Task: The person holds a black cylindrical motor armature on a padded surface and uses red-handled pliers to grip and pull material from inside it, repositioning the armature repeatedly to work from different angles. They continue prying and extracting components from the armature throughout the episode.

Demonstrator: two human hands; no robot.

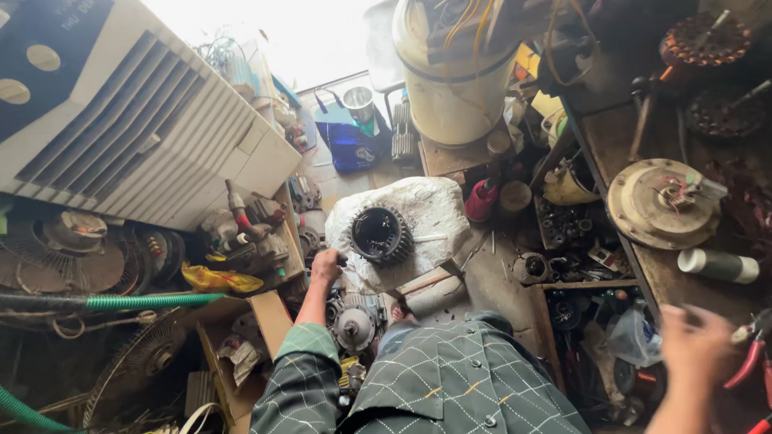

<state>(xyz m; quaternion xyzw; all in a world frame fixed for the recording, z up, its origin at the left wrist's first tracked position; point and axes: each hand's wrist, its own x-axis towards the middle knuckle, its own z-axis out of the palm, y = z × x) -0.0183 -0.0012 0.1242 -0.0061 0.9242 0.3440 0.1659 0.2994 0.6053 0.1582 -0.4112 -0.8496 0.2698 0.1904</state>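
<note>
Now the dark motor stator (380, 235) on the white block (426, 205) is best steadied by the closed left hand (326, 265) at its near-left side, while pliers (752, 358) are approached by the blurred right hand (696, 345), whose state cannot be told.

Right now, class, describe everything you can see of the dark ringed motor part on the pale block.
The motor part is a dark, round metal ring with ribbed outer fins and a hollow black centre. It looks grimy and lies tilted, opening upward, on the rough whitish block. The left hand rests at its lower left edge.
</note>
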